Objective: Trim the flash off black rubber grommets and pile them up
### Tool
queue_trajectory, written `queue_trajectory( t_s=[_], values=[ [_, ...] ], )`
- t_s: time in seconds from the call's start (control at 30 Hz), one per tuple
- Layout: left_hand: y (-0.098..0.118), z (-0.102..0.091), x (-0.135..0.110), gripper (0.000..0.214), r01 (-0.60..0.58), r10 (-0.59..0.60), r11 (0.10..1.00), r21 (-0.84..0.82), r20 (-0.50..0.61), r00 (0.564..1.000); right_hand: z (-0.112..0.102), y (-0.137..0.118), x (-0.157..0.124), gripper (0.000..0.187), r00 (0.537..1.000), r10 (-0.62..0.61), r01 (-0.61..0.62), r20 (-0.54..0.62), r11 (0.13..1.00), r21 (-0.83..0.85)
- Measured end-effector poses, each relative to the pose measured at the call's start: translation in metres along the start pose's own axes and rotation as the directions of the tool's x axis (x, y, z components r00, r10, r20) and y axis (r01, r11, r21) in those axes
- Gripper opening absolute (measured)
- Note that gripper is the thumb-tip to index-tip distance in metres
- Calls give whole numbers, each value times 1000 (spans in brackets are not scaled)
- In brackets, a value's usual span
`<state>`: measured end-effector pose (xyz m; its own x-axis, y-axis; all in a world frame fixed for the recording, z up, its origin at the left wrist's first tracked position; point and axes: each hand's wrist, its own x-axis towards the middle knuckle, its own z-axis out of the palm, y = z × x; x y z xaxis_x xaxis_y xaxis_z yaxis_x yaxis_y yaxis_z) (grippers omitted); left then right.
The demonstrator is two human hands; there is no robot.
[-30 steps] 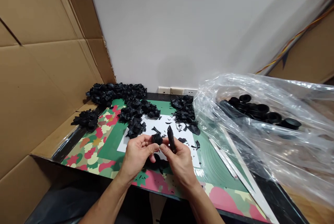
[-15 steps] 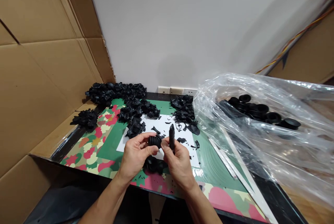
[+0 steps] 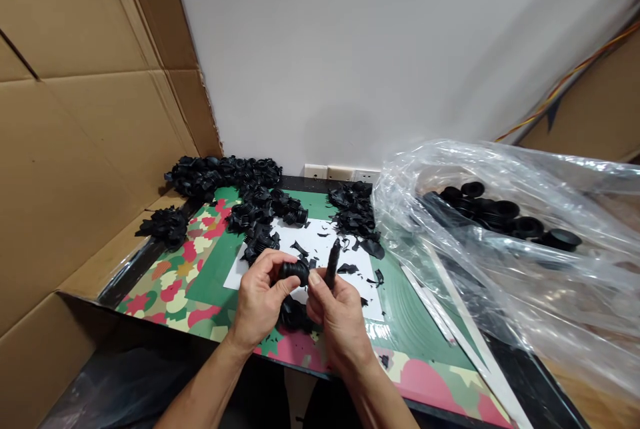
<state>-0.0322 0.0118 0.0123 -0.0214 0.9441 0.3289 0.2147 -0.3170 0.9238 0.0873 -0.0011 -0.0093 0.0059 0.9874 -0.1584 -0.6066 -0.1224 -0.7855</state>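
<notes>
1. Compared with half a second ago, the black tool (image 3: 332,262) no longer stands upright. Its tip now leans toward 1 o'clock. A second ago it leaned toward 11 o'clock.
2. The two hands have stayed close together over the near edge of the white sheet (image 3: 320,239), sitting only slightly lower in view.
3. The ribbed boot (image 3: 294,271) is a short black rubber sleeve with ring-like folds and a matte surface. The tool is a slim, dark, pen-shaped stick.
4. The left hand (image 3: 260,302) is closed around the boot, thumb on top and fingers curled beneath. It holds the boot above the sheet, just at 9 o'clock of the tool.
5. The right hand (image 3: 337,319) clenches the tool's lower shaft, and its thumb tip touches the boot's side.
6. Another black rubber piece (image 3: 293,316) lies on the glossy camouflage mat (image 3: 175,289) under the hands.
7. At 11 o'clock of the hands lies a heap of similar rubber parts (image 3: 250,199). At 1 o'clock there are thin black scraps (image 3: 355,216).
8. At 3 o'clock a crinkled clear plastic bag (image 3: 500,282) holds smooth black rings (image 3: 500,216).
9. Brown cardboard (image 3: 75,149) walls off the 9 o'clock side.
</notes>
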Motion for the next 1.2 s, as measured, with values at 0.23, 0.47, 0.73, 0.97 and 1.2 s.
queue_trajectory(
  t_s=[0.23,0.47,0.73,0.97,1.2],
  values=[
    [-3,1,-2,17,-79,79,997,-8,22,997,4,1,-2,39,997,59,-67,55,987,148],
    [0,6,0,6,-18,17,1000,-15,-48,999,7,1,-3,40,994,76,-90,76,977,195],
    [1,5,4,7,22,-23,998,64,19,1000,-6,0,-1,40,998,30,-27,-59,998,53],
    [-3,1,2,11,-61,55,988,145,47,997,-34,-32,-7,39,916,-380,342,-130,908,-243],
    [-2,3,1,11,-125,116,976,180,60,991,-36,-28,-6,47,985,-172,170,-31,983,-68]
  ],
)
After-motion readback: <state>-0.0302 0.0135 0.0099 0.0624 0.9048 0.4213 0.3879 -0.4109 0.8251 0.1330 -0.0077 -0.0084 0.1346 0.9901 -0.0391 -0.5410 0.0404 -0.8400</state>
